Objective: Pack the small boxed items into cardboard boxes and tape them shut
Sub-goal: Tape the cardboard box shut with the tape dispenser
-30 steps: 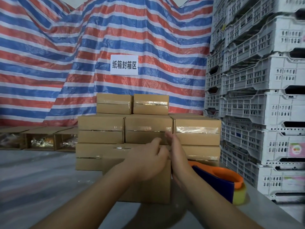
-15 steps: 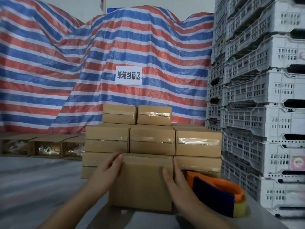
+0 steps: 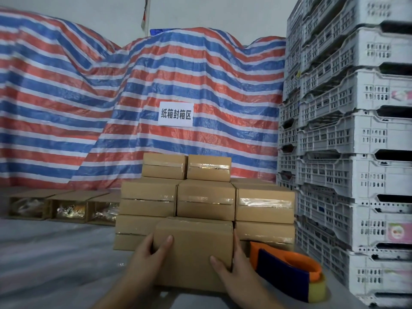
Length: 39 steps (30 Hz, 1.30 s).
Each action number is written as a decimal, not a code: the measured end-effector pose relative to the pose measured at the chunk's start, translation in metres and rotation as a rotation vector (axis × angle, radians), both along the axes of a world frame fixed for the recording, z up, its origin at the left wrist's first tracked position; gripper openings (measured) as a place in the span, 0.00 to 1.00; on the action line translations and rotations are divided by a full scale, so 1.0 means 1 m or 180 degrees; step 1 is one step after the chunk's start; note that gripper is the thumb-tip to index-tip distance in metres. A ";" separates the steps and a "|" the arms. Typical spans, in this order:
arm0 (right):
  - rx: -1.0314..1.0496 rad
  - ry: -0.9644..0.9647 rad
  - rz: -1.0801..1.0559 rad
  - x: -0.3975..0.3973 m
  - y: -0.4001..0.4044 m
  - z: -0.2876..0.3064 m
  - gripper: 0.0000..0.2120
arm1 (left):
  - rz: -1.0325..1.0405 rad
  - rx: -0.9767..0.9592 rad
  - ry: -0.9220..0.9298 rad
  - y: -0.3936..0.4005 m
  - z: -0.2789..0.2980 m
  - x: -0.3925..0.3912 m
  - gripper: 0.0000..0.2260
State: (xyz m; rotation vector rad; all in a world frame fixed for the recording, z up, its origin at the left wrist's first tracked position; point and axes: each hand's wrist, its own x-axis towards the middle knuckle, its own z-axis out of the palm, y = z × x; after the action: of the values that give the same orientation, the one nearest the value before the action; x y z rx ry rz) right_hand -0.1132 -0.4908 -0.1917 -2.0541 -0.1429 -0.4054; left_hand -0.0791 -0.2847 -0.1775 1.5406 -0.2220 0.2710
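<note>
Cardboard box [image 3: 194, 246] on grey table [image 3: 55, 253], both hands' grip clasping its sides, striped tarp [image 3: 89, 108] behind, white crates [image 3: 356, 152] right.

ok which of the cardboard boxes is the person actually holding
The plain one at the front, gripped between the left hand and right hand. The others sit untouched in the stack behind it, with shiny tape strips on their faces.

A single head-worn view looks forward and slightly down from close above the counter [image 3: 55, 259], facing the striped tarp [image 3: 200, 85]. The stacked boxes [image 3: 206, 197] sit near, dead centre; white crates [image 3: 356, 152] rise just right of them.
</note>
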 end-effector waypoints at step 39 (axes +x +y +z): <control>0.1297 0.1014 -0.1220 0.230 -0.236 0.256 0.20 | 0.0722 0.2818 -0.0828 -0.260 0.239 0.240 0.32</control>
State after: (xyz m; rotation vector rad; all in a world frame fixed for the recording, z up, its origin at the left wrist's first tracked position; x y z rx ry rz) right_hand 0.1169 -0.7269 0.0643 -1.7074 0.4951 -0.3027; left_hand 0.1609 -0.5450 0.0615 2.4136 -0.4058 0.6074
